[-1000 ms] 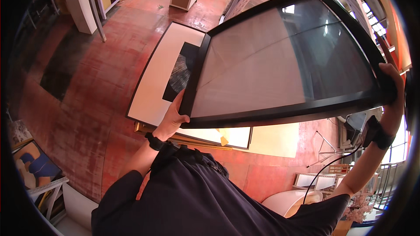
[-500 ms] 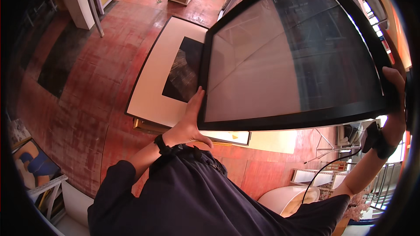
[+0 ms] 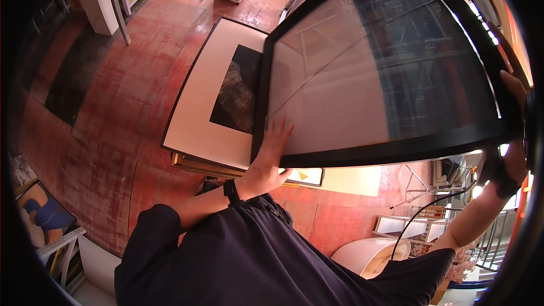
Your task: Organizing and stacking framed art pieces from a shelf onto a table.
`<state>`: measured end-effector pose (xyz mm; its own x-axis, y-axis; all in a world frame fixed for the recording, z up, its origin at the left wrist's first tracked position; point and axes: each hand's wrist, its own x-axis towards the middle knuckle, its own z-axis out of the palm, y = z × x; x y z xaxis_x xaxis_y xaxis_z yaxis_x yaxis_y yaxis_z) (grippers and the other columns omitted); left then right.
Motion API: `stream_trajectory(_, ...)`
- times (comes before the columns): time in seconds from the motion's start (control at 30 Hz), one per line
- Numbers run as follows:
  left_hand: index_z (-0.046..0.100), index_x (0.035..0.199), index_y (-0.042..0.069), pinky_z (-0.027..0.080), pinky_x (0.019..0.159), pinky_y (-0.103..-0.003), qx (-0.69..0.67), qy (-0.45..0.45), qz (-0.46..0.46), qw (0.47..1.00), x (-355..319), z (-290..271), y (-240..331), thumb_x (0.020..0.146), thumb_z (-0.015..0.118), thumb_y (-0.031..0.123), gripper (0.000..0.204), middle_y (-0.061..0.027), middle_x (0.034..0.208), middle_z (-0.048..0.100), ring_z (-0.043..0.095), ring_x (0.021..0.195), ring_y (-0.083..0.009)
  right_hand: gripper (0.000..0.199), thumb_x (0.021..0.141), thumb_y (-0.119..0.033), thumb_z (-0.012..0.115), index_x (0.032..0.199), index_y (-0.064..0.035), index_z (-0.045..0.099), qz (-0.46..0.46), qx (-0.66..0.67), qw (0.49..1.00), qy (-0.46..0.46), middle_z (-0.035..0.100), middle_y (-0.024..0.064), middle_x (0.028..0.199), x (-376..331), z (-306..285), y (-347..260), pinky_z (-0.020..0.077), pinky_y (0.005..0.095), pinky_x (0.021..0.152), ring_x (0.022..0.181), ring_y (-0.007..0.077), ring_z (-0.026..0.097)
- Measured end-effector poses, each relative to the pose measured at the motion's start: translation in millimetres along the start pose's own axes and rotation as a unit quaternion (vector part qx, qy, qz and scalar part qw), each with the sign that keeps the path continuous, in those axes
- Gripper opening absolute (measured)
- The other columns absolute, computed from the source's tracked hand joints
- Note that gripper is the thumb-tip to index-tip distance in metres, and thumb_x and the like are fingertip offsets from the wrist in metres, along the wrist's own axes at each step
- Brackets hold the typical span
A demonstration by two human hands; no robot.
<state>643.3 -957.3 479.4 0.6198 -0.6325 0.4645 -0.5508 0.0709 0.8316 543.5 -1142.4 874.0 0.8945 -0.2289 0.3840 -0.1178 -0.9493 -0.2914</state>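
Observation:
A large black picture frame [image 3: 340, 96] with a reflective glass front is held up and tilted before me. My left hand [image 3: 267, 161] grips its near left corner, fingers spread over the border onto the glass, thumb at the lower edge. At the far right side, my right hand [image 3: 514, 156] is wrapped round the frame's edge; part of it is in shadow. Beneath and left of the raised frame lies a framed print [image 3: 190, 99] with a cream border and a dark centre, partly covered. What the raised frame shows is veiled by reflections.
Under the print are more frames, one with a gold edge [image 3: 190, 162]. The floor [image 3: 113, 136] is worn red. A white rack [image 3: 62, 243] with a blue-and-tan picture [image 3: 48, 212] stands lower left. A white tub-like bowl [image 3: 368, 255] and a black cable [image 3: 416, 215] are lower right.
My left hand has shifted right and its fingers now lie over the glass instead of along the left edge. The raised frame has tilted slightly, and its reflections have moved.

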Motion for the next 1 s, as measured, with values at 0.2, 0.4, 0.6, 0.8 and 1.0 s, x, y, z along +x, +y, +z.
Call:
stream_trajectory(0.2, 0.021, 0.141, -0.004, 0.028, 0.108, -0.043, -0.007, 0.042, -0.039, 0.998, -3, 9, -1, 0.069, 0.070, 0.003, 0.087, -0.0292, 0.142, 0.025, 0.025, 0.133, -0.0432, 0.045, 0.089, -0.012, 0.051, 0.131, -0.0019, 0.044, -0.005, -0.004, 1.000, -0.010, 0.051, 0.0105, 0.128, 3, 6, -1, 0.0433, 0.0272, 0.094, 0.111, 0.0169, 0.053)
stream_trajectory(0.4, 0.016, 0.142, 0.001, 0.027, 0.109, -0.045, -0.021, 0.007, -0.044, 0.999, -4, 8, -4, 0.067, 0.070, 0.002, 0.092, -0.0332, 0.141, 0.023, 0.023, 0.133, -0.0453, 0.054, 0.081, -0.006, 0.063, 0.132, -0.0030, 0.045, -0.105, -0.094, 0.989, -0.038, 0.058, 0.0098, 0.120, 13, -16, 12, 0.0475, 0.0279, 0.091, 0.106, 0.0194, 0.058)
stream_trajectory(0.6, 0.018, 0.143, 0.002, 0.024, 0.109, -0.049, 0.009, 0.042, -0.074, 0.996, -1, 2, -1, 0.064, 0.077, 0.013, 0.099, -0.0284, 0.145, 0.017, 0.019, 0.133, -0.0486, 0.057, 0.080, -0.013, 0.068, 0.130, 0.0014, 0.045, -0.022, 0.023, 0.990, 0.138, 0.058, 0.0134, 0.120, 6, 20, 8, 0.0504, 0.0318, 0.091, 0.106, 0.0228, 0.059)
stream_trajectory(0.8, 0.015, 0.144, 0.004, 0.023, 0.109, -0.051, -0.049, 0.005, -0.036, 0.998, 5, 5, -8, 0.063, 0.079, 0.020, 0.105, -0.0297, 0.146, 0.015, 0.016, 0.134, -0.0491, 0.045, 0.093, -0.019, 0.046, 0.131, 0.0047, 0.042, -0.094, -0.110, 0.989, 0.038, 0.049, 0.0203, 0.129, 28, -27, 34, 0.0456, 0.0376, 0.094, 0.116, 0.0279, 0.051)
stream_trajectory(1.0, 0.013, 0.144, 0.003, 0.024, 0.109, -0.047, -0.063, 0.000, -0.052, 0.997, -3, 1, -16, 0.062, 0.079, 0.019, 0.106, -0.0297, 0.145, 0.018, 0.019, 0.134, -0.0462, 0.037, 0.096, -0.013, 0.038, 0.132, -0.0039, 0.044, -0.153, 0.099, 0.980, -0.076, 0.038, 0.0251, 0.137, 55, -1, 3, 0.0440, 0.0415, 0.095, 0.122, 0.0329, 0.046)
